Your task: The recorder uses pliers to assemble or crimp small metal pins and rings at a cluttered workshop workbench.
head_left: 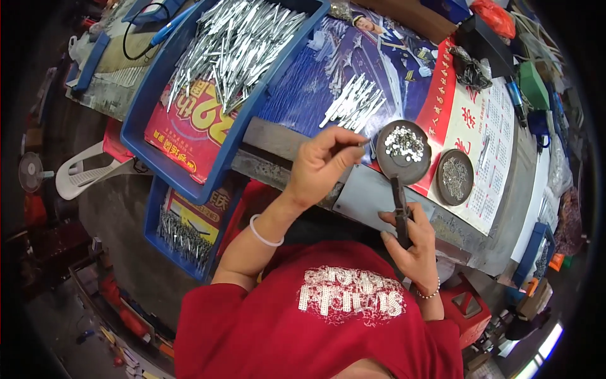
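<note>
Well, hands (323,165) near bench edge (464,240)

Left forearm (249,256) slants up and inward; left hand (319,167) raised, thumb and index tips pinched together. Right forearm (432,308) near upright; right hand (418,246) lower, fingers curled in a grip, thumb pointing up-left.

Behind my left hand (325,165), a smooth white bangle (255,232) rings the forearm. Farther back from that hand, above the elbow, begins the loose short sleeve (211,309) of my deep red shirt (271,325). Just behind my right hand (415,245), a thin beaded bracelet (430,295) circles the wrist. Across my chest, behind both hands, spreads a blocky, speckled white print (350,295), ragged along its lower edge.
</note>
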Demonstrator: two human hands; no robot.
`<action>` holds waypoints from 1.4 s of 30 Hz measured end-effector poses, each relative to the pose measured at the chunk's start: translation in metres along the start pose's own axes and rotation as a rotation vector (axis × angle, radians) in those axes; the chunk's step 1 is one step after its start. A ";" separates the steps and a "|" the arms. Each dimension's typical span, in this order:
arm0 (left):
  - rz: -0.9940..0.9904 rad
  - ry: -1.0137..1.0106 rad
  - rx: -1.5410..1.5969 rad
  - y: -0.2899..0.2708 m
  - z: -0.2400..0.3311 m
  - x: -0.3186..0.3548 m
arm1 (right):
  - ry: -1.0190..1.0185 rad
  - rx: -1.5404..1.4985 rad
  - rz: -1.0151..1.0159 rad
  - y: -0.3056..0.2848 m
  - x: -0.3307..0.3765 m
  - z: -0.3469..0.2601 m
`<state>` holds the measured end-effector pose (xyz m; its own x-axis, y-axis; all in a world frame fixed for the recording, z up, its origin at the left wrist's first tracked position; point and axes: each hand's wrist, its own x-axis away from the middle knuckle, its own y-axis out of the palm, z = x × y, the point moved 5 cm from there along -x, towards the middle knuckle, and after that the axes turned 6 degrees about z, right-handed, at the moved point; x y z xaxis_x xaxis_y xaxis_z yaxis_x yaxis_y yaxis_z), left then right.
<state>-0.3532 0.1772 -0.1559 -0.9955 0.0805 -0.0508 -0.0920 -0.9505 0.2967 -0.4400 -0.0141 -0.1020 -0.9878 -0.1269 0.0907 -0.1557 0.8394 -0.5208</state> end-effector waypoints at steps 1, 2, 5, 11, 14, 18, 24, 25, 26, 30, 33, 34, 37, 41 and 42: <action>0.018 -0.006 0.078 0.001 -0.004 0.004 | 0.001 0.016 0.002 -0.001 -0.002 -0.002; 0.024 -0.002 0.085 0.000 -0.010 0.006 | -0.003 0.024 -0.004 -0.002 -0.003 -0.004; -0.028 0.176 0.040 0.002 -0.014 0.011 | -0.130 0.067 0.059 -0.008 -0.006 -0.013; -0.163 0.301 -0.091 0.001 -0.011 0.013 | -0.166 0.272 -0.008 -0.005 -0.026 -0.023; -0.163 0.280 -0.044 0.000 -0.011 0.014 | -0.386 0.356 0.116 -0.021 -0.024 -0.063; -0.155 0.365 0.005 0.003 -0.013 0.014 | -0.304 0.607 -0.171 -0.002 -0.046 -0.061; -0.122 0.315 0.060 0.000 -0.017 0.013 | -0.387 0.389 0.080 -0.013 -0.039 -0.073; -0.107 0.232 0.119 0.001 -0.019 0.010 | -0.325 0.488 -0.040 -0.006 -0.047 -0.061; -0.115 0.235 0.118 0.001 -0.018 0.010 | -0.261 0.584 -0.161 -0.001 -0.052 -0.050; -0.043 0.036 0.214 -0.003 -0.018 0.019 | -0.148 0.308 -0.040 -0.016 -0.038 -0.050; 0.001 -0.307 0.488 0.000 -0.022 0.025 | -0.137 0.411 -0.062 -0.016 -0.029 -0.032; -0.004 -0.316 0.486 0.000 -0.020 0.026 | -0.163 0.490 -0.107 -0.015 -0.025 -0.027; -0.025 -0.494 0.532 0.004 -0.023 0.033 | -0.189 0.523 -0.168 -0.010 -0.019 -0.022; -0.021 -0.545 0.500 0.008 -0.023 0.038 | -0.250 0.543 -0.193 -0.006 -0.014 -0.018; 0.001 -0.562 0.513 0.008 -0.023 0.039 | -0.257 0.550 -0.201 -0.007 -0.014 -0.018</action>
<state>-0.3918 0.1656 -0.1771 -0.8455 0.3513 0.4022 0.0452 -0.7033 0.7094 -0.4252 -0.0087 -0.0845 -0.8991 -0.4335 0.0607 -0.2527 0.4007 -0.8807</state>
